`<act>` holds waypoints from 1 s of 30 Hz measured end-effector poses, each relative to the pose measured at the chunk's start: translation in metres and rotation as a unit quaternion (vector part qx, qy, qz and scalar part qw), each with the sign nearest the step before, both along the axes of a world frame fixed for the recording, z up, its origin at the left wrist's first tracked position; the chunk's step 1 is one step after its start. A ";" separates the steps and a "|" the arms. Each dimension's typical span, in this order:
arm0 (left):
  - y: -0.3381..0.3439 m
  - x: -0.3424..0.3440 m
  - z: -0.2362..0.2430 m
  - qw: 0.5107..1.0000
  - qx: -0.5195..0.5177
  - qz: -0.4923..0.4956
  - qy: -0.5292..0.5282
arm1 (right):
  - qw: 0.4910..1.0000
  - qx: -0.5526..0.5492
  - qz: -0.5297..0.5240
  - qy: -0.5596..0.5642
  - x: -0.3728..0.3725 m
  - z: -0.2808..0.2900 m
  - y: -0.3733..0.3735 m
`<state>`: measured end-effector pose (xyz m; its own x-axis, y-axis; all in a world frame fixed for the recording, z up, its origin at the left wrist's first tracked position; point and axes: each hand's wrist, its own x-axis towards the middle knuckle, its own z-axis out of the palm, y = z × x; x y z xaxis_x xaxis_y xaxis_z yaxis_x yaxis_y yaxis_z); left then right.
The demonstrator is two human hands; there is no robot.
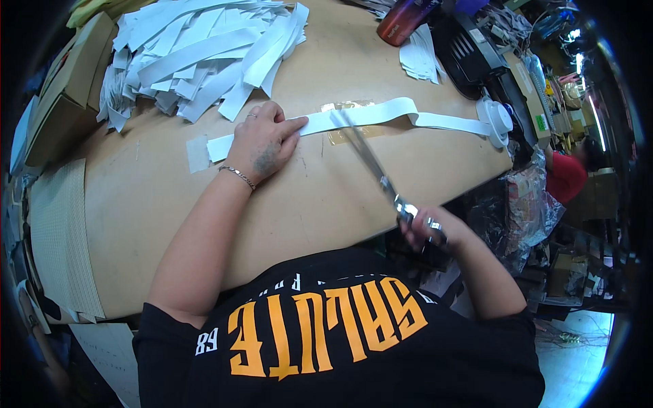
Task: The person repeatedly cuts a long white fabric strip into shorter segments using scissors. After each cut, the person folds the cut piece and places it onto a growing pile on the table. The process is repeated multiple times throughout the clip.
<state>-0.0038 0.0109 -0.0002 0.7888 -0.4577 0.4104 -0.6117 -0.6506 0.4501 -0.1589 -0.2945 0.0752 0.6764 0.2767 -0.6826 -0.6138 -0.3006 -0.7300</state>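
Observation:
A long white band runs across the table and rises in a loop near its right part. My left hand lies on the band's left part and presses it to the tabletop, index finger stretched to the right, fingers apart. Large metal scissors are in my right hand, whose fingers are wrapped round the handles. The blades point up and left, their blurred tips at the band. At its right end the band meets a white roll at the table's edge.
Many cut white strips are heaped at the back left, beside a cardboard box. A smaller strip stack, a red bottle and a black tape dispenser-like device stand back right. Tape patches mark the tabletop.

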 end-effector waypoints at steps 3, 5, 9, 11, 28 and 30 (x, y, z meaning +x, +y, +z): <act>0.000 0.002 -0.001 1.000 0.017 0.006 -0.008 | 0.995 0.067 0.011 0.069 -0.026 0.000 0.014; -0.001 0.003 -0.001 1.000 0.022 0.007 -0.013 | 0.995 0.076 -0.002 0.057 -0.035 -0.008 0.015; -0.002 0.003 -0.001 1.000 0.022 0.008 -0.014 | 0.997 0.057 -0.013 0.043 -0.039 -0.009 0.028; 0.000 0.002 -0.002 1.000 0.024 0.007 -0.017 | 0.998 0.062 -0.007 0.028 -0.042 -0.007 0.031; 0.000 0.001 0.001 1.000 0.014 -0.003 -0.002 | 0.998 -0.002 -0.065 0.005 -0.018 -0.006 0.056; 0.000 0.003 0.000 1.000 0.013 -0.007 -0.005 | 0.996 -0.011 -0.090 0.024 -0.012 -0.005 0.062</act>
